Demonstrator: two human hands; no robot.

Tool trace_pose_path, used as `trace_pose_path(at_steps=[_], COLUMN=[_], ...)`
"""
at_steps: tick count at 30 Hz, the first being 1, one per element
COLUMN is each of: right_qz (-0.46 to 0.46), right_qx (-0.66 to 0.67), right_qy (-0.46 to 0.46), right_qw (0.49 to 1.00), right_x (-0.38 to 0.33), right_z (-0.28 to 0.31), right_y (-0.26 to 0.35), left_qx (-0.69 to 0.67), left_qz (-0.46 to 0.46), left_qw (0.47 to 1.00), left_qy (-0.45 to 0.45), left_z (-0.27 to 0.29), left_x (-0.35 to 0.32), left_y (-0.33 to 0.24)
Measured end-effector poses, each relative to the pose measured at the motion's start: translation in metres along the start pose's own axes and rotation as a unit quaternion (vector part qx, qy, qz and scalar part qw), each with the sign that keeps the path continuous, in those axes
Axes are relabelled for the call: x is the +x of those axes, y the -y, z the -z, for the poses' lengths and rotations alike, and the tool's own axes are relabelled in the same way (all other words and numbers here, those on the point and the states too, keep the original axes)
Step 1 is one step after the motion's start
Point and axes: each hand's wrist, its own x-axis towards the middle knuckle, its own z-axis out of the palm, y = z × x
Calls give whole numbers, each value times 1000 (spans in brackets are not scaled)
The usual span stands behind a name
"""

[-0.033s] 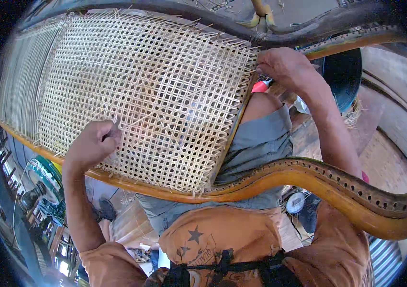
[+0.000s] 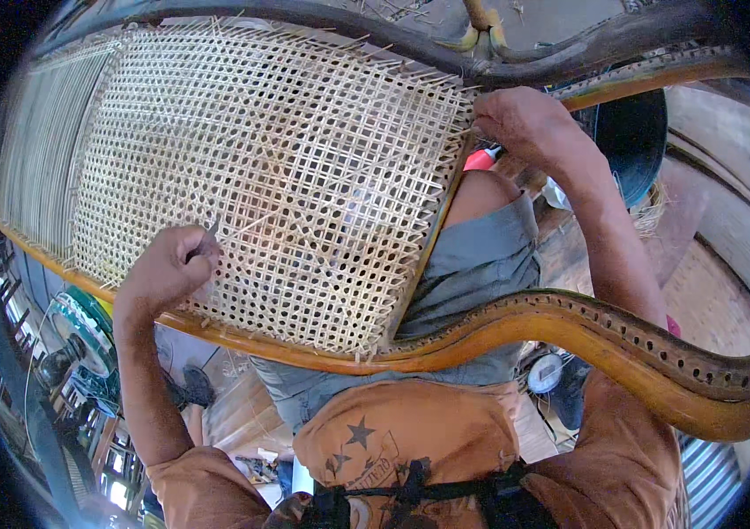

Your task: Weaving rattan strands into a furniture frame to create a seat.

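Note:
Woven cane webbing in an open lattice stretches across a curved wooden chair frame. My left hand is closed in a pinch over the webbing's lower left part. A thin, dark pointed tool sticks up from its fingers, its tip at the weave beside a loose cane strand. At the upper right corner of the webbing, my right hand is closed with bent fingertips against the frame's edge. Whatever those fingertips hold is hidden.
A bent rail with a row of holes sweeps to the lower right across my lap. Parallel cane strands run at the far left. Behind my right forearm stands a dark bucket. A green and white round object sits at lower left.
My left hand has shifted very slightly down, and the tool's tip stands a little clearer of the weave. My right hand keeps its place.

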Motion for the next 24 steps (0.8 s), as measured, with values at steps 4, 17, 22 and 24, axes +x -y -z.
trace_pose_path(at_steps=[4,17,22,24], right_qz=[42,47,69,69], right_qx=[-12,17,21,35], right_qy=[27,31,-5,-29], right_qw=[999,998,997,997], right_x=[6,3,4,4], right_z=[-4,-1,-16,-26], right_y=[1,-3,-16,-18], left_qx=[61,41,95,30], left_qz=[27,2,14,41], left_qw=[997,997,993,996], left_qy=[-28,-63,-74,-75], left_z=[13,0,3,-2], left_x=[-15,-46,-37,-37], left_y=[36,47,49,47])
